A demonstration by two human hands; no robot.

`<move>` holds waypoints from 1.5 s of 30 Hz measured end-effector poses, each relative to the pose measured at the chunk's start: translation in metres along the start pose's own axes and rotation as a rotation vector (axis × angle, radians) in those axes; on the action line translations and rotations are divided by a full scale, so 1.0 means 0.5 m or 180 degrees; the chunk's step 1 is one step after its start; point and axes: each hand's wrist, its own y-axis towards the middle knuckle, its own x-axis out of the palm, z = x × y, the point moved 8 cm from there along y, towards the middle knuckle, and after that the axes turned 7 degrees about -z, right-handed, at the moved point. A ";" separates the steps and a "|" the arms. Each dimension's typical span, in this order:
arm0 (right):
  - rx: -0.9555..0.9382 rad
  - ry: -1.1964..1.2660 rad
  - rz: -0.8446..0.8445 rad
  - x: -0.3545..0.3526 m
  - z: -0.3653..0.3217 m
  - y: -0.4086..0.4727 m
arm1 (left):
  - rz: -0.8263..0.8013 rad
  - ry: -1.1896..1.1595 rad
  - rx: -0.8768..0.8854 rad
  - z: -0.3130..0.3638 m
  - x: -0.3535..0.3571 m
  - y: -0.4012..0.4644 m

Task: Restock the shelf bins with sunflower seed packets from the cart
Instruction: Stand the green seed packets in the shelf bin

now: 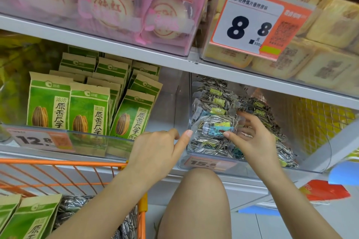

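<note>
Clear plastic forms the shelf bin (pixel 310 161) on the right of the lower shelf, and it is partly filled with small see-through packets of striped sunflower seeds (pixel 211 101). The person's right hand (pixel 250 141) reaches into this bin, its fingers (pixel 231 136) curled around one transparent seed packet with a blue label (pixel 215 128), which sits at the front of the bin on top of the others. The left hand (pixel 155 151) rests at the bin's left front corner, fingers relaxed and holding nothing, the thumb lying against the clear wall. An orange price label (pixel 206 163) is fixed to the bin's front.

Just left, a second clear bin (pixel 81 137) holds upright green-and-kraft paper seed bags (pixel 89 110) in rows. Below it stands an orange wire shopping cart (pixel 77 176), carrying more green bags (pixel 29 217) and clear striped seed packets (pixel 71 205).

On the upper shelf, pink-wrapped round pastries (pixel 108 4) fill one bin and pale square biscuits (pixel 320 25) another, behind an orange-edged price card reading 8.8 (pixel 250 23). A bare knee (pixel 198 200) shows between the forearms.
</note>
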 end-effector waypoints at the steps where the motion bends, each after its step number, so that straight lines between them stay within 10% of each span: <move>1: -0.0027 -0.0088 -0.0062 0.006 -0.005 0.000 | -0.0039 -0.0026 0.0003 0.002 0.001 0.000; 12: -0.1425 -0.1799 -0.0468 0.069 -0.076 0.012 | -0.0088 -0.0055 -0.0022 -0.002 -0.002 -0.001; 26: -0.1282 -0.2598 -0.0491 0.075 -0.111 0.023 | -0.0405 0.0055 -0.0079 0.001 0.007 0.001; 39: -0.1672 -0.0991 0.0052 0.059 -0.199 -0.084 | -0.0214 -0.0734 0.0222 -0.009 -0.037 -0.015; 45: -0.2278 -0.0568 -0.0593 0.164 -0.318 -0.167 | -0.0446 -0.0617 0.0251 -0.125 -0.162 -0.126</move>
